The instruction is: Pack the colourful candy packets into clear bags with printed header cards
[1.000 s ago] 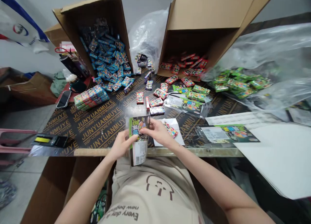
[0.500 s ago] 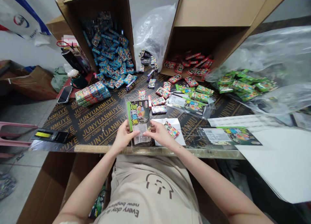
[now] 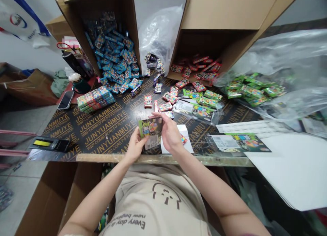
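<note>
At twelve o'clock before us, our left hand [image 3: 136, 145] pinches the printed packet [image 3: 152, 129] by its eight o'clock edge. Our right hand [image 3: 170, 133] has moved up along its three o'clock side; whether it grips, we cannot tell, so the left seems the main support.

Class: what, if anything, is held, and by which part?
Left hand holds the printed packet by its lower left side; right hand is at its right edge.
</note>
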The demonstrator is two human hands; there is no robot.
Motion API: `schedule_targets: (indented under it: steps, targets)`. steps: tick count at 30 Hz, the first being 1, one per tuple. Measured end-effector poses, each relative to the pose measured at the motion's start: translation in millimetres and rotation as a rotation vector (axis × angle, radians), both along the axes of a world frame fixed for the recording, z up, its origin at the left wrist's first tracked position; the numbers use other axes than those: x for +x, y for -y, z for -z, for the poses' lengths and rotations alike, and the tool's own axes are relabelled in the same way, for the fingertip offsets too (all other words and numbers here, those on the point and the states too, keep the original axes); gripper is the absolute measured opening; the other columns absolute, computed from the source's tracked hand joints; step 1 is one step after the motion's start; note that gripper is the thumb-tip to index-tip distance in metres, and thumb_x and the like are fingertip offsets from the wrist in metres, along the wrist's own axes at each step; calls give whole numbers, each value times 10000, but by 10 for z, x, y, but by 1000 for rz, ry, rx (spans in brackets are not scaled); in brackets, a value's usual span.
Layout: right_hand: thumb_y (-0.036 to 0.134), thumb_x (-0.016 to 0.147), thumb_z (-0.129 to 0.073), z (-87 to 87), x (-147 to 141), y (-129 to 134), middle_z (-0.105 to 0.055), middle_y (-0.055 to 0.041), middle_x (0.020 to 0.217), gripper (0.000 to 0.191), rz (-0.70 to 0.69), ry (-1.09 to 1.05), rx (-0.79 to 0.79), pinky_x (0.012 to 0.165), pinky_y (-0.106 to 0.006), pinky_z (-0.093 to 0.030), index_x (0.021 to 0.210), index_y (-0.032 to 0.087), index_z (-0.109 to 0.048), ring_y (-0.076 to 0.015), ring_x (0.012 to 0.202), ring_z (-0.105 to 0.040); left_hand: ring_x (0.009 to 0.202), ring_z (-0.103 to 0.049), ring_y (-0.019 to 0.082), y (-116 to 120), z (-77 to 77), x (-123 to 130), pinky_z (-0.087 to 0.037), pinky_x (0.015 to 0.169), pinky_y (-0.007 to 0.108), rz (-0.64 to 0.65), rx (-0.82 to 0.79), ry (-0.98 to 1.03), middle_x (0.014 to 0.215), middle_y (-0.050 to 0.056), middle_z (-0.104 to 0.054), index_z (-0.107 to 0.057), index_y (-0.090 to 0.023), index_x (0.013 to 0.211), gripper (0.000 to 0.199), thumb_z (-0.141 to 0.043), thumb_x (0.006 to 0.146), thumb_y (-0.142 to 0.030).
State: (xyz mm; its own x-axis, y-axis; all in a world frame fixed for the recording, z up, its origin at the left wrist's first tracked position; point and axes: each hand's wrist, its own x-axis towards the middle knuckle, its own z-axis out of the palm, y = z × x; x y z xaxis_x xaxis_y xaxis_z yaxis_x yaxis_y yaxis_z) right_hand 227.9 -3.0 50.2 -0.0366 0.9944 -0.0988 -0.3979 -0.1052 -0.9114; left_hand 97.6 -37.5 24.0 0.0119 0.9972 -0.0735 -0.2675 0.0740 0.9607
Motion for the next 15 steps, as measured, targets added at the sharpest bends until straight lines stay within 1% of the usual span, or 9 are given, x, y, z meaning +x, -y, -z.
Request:
schedule_targets:
  steps: [2,4,5,7,9,10,12,14,15]
  targets:
    - [429,756,-553,-40,-4,22,-721,-51,919,275,-32,-30,-44,860,-357,-510,842,204,-687,-223,956,-643,1047,-623,222,19,-61,32,-449,959,340,-68,-78,150,1054,37,-708,-653,-194,1030,409,-671,753,-494]
    - [327,687,-574,-59,6,59,-724,-41,859,186,-72,-69,-74,856,-350,-505,766,204,-689,-212,917,-650,1033,-638,244,-4,-162,13,-456,956,364,-109,-164,238,978,55,-733,-707,-165,927,424,-601,772,-546]
    - [286,659,-580,-69,16,76,-724,-34,829,159,-78,-89,-80,844,-343,-504,739,205,-691,-204,884,-653,1014,-648,251,-27,-218,-14,-458,957,371,-113,-190,243,927,61,-743,-728,-154,854,396,-606,761,-519]
    - [221,619,-593,-101,46,97,-723,-18,775,134,-74,-114,-77,808,-323,-502,698,207,-700,-182,804,-655,971,-666,250,-78,-326,-91,-460,960,371,-71,-197,186,868,67,-754,-747,-143,759,266,-663,706,-389]
    - [176,594,-612,-146,88,92,-722,-2,731,134,-69,-104,-64,755,-300,-498,673,210,-715,-162,735,-653,911,-686,233,-103,-417,-175,-481,928,360,-11,-158,86,862,69,-758,-759,-143,791,201,-702,659,-283]
    - [161,587,-627,-167,112,80,-722,1,714,137,-72,-85,-54,724,-288,-494,669,212,-724,-157,714,-654,870,-694,219,-99,-457,-211,-501,889,348,2,-119,18,856,69,-759,-762,-147,823,209,-720,655,-263]
    - [148,583,-659,-198,160,45,-730,-4,706,140,-86,-30,-24,677,-270,-483,676,213,-742,-152,704,-662,801,-698,188,-56,-527,-260,-527,804,311,-43,35,-190,834,58,-756,-764,-167,849,191,-746,677,-249]
    - [154,591,-681,-206,202,9,-741,-18,717,123,-107,10,0,658,-262,-482,674,211,-752,-153,711,-671,778,-696,167,14,-585,-274,-538,766,291,-120,283,-444,830,49,-755,-768,-192,832,115,-728,733,-235]
    - [158,596,-685,-204,218,-4,-745,-22,723,112,-116,20,5,657,-261,-486,668,211,-753,-153,711,-675,783,-698,164,48,-609,-273,-543,764,287,-137,406,-556,841,49,-757,-770,-200,831,98,-718,752,-224]
